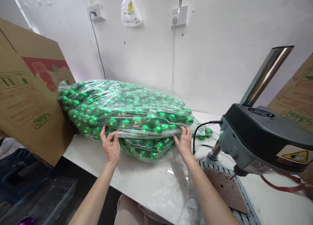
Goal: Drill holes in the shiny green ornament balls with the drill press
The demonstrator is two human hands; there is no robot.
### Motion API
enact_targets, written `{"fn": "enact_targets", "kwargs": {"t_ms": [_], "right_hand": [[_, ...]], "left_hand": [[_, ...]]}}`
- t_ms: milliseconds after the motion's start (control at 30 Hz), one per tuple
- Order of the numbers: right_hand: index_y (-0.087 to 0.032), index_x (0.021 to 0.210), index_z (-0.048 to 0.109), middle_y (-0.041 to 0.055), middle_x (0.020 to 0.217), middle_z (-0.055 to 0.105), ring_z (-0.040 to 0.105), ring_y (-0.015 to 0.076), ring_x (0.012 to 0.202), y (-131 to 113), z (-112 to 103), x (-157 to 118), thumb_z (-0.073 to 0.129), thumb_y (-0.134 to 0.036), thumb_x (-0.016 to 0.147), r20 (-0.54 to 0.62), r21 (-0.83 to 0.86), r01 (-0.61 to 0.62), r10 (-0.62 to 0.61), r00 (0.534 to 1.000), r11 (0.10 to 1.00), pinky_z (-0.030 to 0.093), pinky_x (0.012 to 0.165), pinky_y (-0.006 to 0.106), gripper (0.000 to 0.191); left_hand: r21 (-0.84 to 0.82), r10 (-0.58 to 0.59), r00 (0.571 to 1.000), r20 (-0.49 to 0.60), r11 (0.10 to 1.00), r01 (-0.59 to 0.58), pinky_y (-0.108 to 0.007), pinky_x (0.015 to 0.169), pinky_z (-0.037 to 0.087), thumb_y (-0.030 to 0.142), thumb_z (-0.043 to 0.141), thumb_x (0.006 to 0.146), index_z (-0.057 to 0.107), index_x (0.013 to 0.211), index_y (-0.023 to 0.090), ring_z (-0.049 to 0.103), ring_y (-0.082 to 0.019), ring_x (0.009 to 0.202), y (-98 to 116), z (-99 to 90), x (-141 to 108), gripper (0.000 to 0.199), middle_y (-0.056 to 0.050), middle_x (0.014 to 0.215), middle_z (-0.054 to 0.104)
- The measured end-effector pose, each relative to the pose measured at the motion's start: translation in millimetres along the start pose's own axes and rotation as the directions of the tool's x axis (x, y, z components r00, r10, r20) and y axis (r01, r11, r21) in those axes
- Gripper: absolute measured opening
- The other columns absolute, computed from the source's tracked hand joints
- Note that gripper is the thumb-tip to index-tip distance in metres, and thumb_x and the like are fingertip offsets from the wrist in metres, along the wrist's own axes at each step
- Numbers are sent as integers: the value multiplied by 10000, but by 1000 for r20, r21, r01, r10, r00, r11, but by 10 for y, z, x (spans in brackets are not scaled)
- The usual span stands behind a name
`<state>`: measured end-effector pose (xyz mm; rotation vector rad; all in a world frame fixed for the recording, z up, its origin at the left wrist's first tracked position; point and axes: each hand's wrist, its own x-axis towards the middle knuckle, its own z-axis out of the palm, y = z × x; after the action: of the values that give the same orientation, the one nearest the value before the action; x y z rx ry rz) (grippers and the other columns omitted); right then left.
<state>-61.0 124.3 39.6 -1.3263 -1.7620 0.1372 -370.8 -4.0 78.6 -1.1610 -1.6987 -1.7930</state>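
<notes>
A large clear plastic bag [132,104] full of shiny green balls lies on its side across the white table [137,182]. Along the bag's near side, my left hand [111,147] pinches a fold of the film between thumb and fingers. My right hand [184,141] grips the same folded edge farther right, with the thumb on the near side. The stretch of film between the two hands is drawn fairly straight. Beyond the bag's right end, a loose-looking green ball [208,132] shows; I cannot tell whether film covers it.
A drill press [261,137] with a warning label stands at the right, a brown board [225,186] on its base. Cardboard boxes [36,97] flank both sides. Power cords hang from wall sockets [179,17]. A clear bin [49,199] sits below the table's left edge.
</notes>
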Motion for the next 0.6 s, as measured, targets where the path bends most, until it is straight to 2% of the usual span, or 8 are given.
{"fn": "enact_targets", "kwargs": {"t_ms": [100, 233, 433, 600], "right_hand": [[-188, 1354, 511, 158, 1373, 507, 515, 283, 1274, 11, 94, 94, 559, -419, 916, 24, -10, -57, 57, 998, 998, 486, 1059, 544, 498], [-171, 1269, 581, 93, 1283, 619, 625, 187, 1134, -15, 184, 214, 596, -445, 922, 130, 2, -84, 83, 988, 996, 566, 967, 427, 442], [-182, 1268, 586, 94, 1288, 619, 625, 188, 1143, -195, 225, 378, 595, -444, 924, 226, 67, -84, 67, 972, 994, 566, 972, 422, 433], [-195, 1259, 594, 94, 1300, 617, 622, 179, 1140, -421, 230, 529, 568, -445, 938, 285, 151, -21, -24, 958, 988, 563, 982, 420, 407]], "left_hand": [[-14, 15, 999, -39, 1000, -15, -411, 1214, 348, 452, 578, 956, 718, 911, 173, 437, -283, 1452, 74, 231, 215, 315, -135, 1499, 475], [-45, 44, 999, 3, 998, -44, -359, 1173, 383, 421, 593, 946, 682, 885, 158, 451, -252, 1416, 143, 592, 548, 283, -135, 1429, 480], [-96, 98, 991, 92, 991, -89, -325, 1158, 383, 288, 631, 908, 690, 877, 127, 490, -240, 1293, 346, 1068, 1213, 175, -114, 1264, 501], [-105, 205, 960, 193, 977, -187, -422, 1187, 352, 254, 620, 925, 660, 879, 35, 473, -211, 1198, 519, 1451, 1772, 228, -77, 1138, 461]]}}
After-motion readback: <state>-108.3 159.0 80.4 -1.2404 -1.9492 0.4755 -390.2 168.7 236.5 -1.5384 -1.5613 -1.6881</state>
